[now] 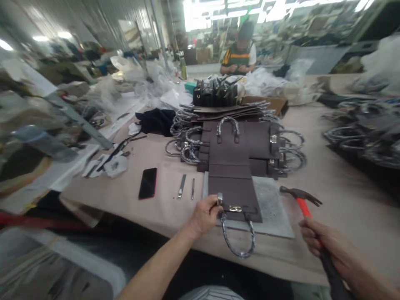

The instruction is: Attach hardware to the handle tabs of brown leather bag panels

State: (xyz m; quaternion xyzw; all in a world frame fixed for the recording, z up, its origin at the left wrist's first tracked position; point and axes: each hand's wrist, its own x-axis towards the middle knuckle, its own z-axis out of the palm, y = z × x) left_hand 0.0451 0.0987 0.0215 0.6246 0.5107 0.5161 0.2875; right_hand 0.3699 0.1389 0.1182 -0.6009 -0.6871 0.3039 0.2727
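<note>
A dark brown leather bag panel [231, 189] lies over a grey slab [275, 208], its wrapped handle [239, 250] hanging toward me. Near the panel's lower edge is a shiny metal clasp [235, 208]. My left hand [204, 214] is closed at the panel's left lower corner, pinching a small metal piece [220, 198]. On the right, my right hand [318, 237] is wrapped round the red and black handle of a hammer [300, 193], whose claw head is raised beside the slab.
More brown bag pieces [259, 139] with wrapped handles are stacked behind. A phone [148, 183], a flat metal tool [181, 186] and a thin punch [193, 188] lie at left. Black bags [215, 93] stand farther back; a person [239, 56] sits beyond.
</note>
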